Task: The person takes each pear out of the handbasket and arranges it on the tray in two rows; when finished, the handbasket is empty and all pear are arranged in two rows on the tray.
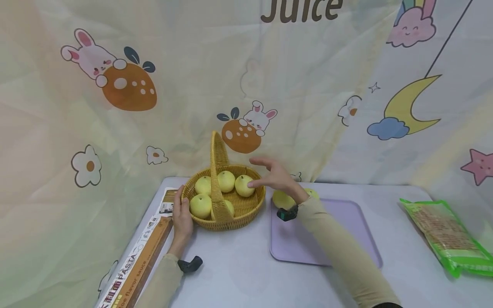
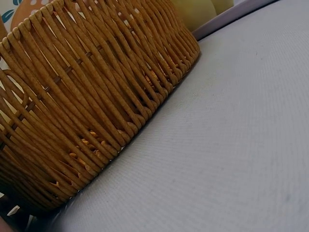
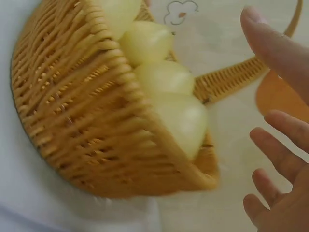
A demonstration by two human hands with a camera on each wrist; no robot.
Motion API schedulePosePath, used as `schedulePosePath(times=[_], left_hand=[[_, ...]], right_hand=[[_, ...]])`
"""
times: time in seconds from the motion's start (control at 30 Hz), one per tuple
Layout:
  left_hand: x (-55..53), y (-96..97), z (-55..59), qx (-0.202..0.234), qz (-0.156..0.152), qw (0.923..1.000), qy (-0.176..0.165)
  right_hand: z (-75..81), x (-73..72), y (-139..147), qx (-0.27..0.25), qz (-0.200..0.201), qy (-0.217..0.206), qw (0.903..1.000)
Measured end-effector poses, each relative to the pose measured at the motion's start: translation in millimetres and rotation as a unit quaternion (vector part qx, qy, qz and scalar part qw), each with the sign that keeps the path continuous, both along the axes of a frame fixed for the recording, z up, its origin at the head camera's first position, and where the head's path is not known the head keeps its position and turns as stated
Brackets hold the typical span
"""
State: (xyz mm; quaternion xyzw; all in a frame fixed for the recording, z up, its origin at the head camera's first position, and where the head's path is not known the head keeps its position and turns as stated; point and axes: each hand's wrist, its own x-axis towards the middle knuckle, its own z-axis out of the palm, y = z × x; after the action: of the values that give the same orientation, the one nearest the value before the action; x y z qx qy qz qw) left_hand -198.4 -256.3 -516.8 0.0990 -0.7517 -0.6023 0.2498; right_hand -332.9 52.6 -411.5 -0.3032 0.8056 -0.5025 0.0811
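In the head view a yellow woven basket (image 1: pixel 240 220) with a tall arched handle stands on the table, holding several round pale yellow-green fruits (image 1: pixel 200 205) that look like pears. My left hand (image 1: pixel 182 219) lies along the basket's left side, fingers extended against the outer wall and thumb at the rim. The left wrist view shows the wicker wall (image 2: pixel 96 92) up close. Over the basket's right rim is my right hand (image 1: pixel 278 175), thumb and fingers spread apart with nothing between them. The right wrist view shows those fingers (image 3: pixel 277 154) beside the fruits (image 3: pixel 178 121).
To the right, a purple tray (image 1: pixel 304 241) lies partly under my right forearm, with pale yellow-green fruits (image 1: pixel 283 199) at its back edge. A long pasta box (image 1: pixel 132 265) lies along the table's left side. A green-edged food packet (image 1: pixel 448 235) is at far right. Printed cloth hangs behind.
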Motion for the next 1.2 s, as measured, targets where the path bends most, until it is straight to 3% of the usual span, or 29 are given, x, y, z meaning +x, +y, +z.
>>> schedulePosePath(times=[0.23,0.53,0.7,1.2], left_hand=[[-0.6,0.6,-0.2,-0.002,-0.004,1.0000,-0.004],[-0.3,1.9,1.2,-0.009,-0.002,0.9999,-0.009],[-0.1,0.8,2.4,-0.008,0.003,0.9999,-0.006],[-0.2,-0.9,-0.5,0.004,-0.005,1.0000,0.005]], right_hand=[[-12.9,1.1,-21.8,0.044,-0.012,-0.013,0.9989],[-26.9,-3.1,-32.7,0.083,-0.029,0.007,0.9961],[-30.0,-4.5,-36.1,0.112,-0.029,0.017,0.9931],[-31.0,-2.3,-47.9,0.121,-0.063,0.002,0.9907]])
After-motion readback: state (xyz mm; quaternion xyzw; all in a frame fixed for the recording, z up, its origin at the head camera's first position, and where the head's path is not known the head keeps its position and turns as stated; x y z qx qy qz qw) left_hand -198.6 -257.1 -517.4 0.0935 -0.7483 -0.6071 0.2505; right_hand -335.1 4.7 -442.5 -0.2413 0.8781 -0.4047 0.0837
